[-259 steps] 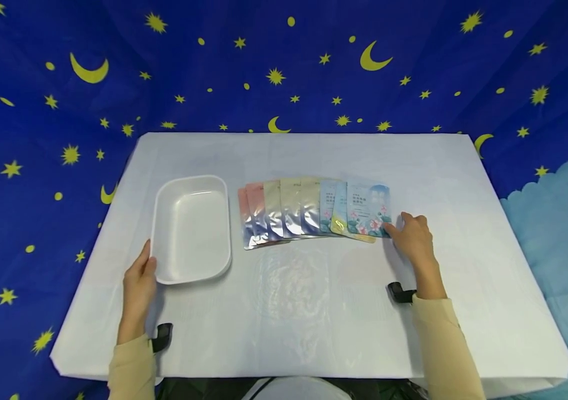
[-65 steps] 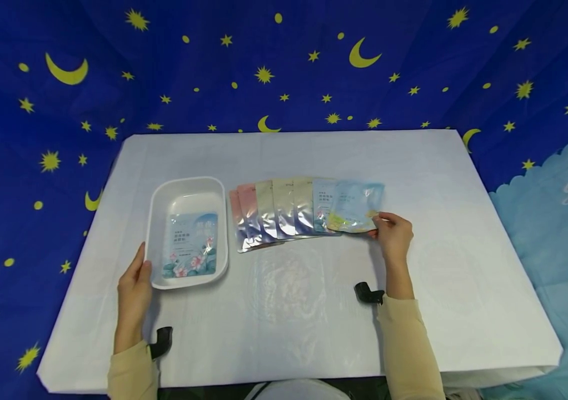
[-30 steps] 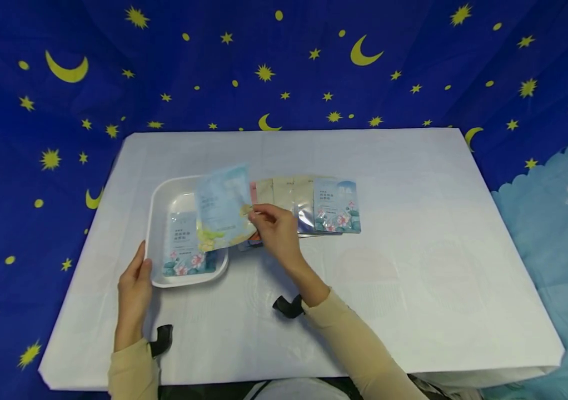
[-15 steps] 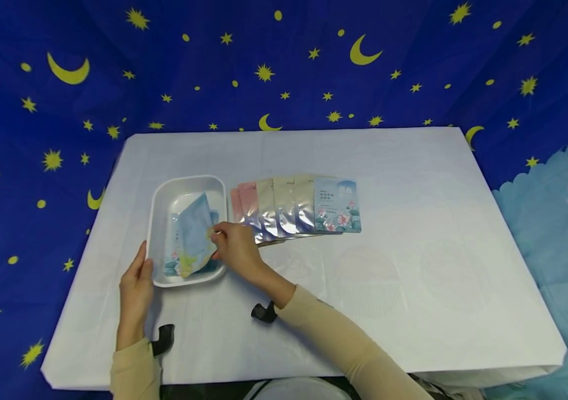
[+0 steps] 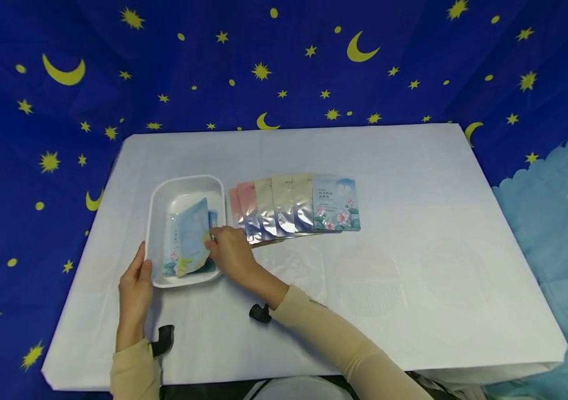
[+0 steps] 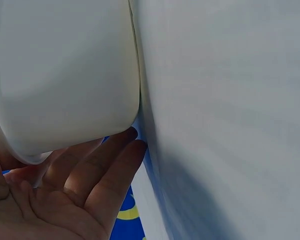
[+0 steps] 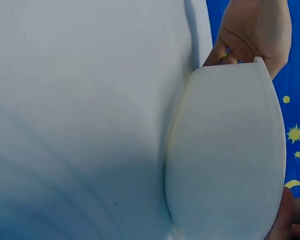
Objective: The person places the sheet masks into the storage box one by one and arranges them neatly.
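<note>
A light-blue packet is being pinched at its right edge by the right hand, inside the white tray, over a flowered packet. The tray is being held at its left side by the left hand. To its right, a fanned row of packets is being supported by the table.

White tray: rectangular with rounded corners, standing upright, open side facing up; its left side is being held by the left hand. Pale blue sachet: showing yellow-green print along its lower edge, bowing and tilting inside the tray, the right hand pinching its right edge. Flowered sachet: showing pink blooms, lying printed side up on the tray's floor, partly hiding under the pale blue one.
</note>
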Motion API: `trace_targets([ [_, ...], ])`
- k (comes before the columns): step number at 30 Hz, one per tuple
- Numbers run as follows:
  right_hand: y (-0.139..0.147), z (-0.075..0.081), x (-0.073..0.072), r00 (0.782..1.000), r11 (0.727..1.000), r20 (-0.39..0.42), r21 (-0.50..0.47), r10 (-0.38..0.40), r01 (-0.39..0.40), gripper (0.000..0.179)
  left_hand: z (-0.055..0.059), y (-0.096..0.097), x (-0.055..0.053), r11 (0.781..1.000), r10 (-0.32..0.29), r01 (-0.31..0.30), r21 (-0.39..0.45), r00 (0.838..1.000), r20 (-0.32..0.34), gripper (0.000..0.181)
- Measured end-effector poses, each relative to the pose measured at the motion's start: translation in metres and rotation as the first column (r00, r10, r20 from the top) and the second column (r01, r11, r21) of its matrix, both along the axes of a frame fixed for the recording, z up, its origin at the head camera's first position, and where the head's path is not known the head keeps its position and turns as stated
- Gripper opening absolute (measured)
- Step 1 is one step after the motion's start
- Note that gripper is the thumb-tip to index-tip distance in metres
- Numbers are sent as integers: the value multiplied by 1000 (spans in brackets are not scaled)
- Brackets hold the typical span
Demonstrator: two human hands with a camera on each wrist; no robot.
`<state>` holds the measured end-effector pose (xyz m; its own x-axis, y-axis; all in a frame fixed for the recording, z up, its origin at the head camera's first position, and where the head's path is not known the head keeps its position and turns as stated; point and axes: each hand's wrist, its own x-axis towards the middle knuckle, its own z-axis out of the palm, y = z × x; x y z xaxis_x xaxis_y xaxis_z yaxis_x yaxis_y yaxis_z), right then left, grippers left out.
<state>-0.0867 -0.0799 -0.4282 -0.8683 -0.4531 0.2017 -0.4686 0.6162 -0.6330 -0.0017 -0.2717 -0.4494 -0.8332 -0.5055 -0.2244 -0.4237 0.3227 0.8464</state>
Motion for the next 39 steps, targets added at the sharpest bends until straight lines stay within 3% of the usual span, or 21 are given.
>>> trace_targets([
  [3, 2, -1, -1, 998, 1000, -65, 18, -20, 21, 20, 0, 0, 0, 1000, 0, 0, 3, 1000, -12, 47],
  [8, 13, 1, -4, 1000, 998, 20, -54, -14, 15, 27, 0, 1, -1, 1000, -1, 1, 0, 1000, -25, 47],
  [12, 33, 2, -7, 999, 992, 32, -117, -34, 37, 27, 0, 1, 0, 1000, 0, 0, 1, 1000, -27, 47],
  [20, 95, 1, -26, 976, 961, 26, -169, -216, 217, 30, -1, 2, -1, 1000, 7, -7, -7, 1000, -24, 47],
  [30, 169, 3, -54, 875, 867, 152, -139, -459, 479, 51, -2, 1, 0, 999, 32, -32, -5, 999, 7, 47],
  [35, 198, -8, -64, 802, 819, 251, -52, -542, 571, 62, -2, 1, -1, 1000, 18, -18, 3, 1000, -10, 47],
  [39, 214, -19, -70, 736, 797, 348, 60, -581, 601, 74, -2, 2, -1, 1000, 13, -13, 1, 1000, -22, 47],
])
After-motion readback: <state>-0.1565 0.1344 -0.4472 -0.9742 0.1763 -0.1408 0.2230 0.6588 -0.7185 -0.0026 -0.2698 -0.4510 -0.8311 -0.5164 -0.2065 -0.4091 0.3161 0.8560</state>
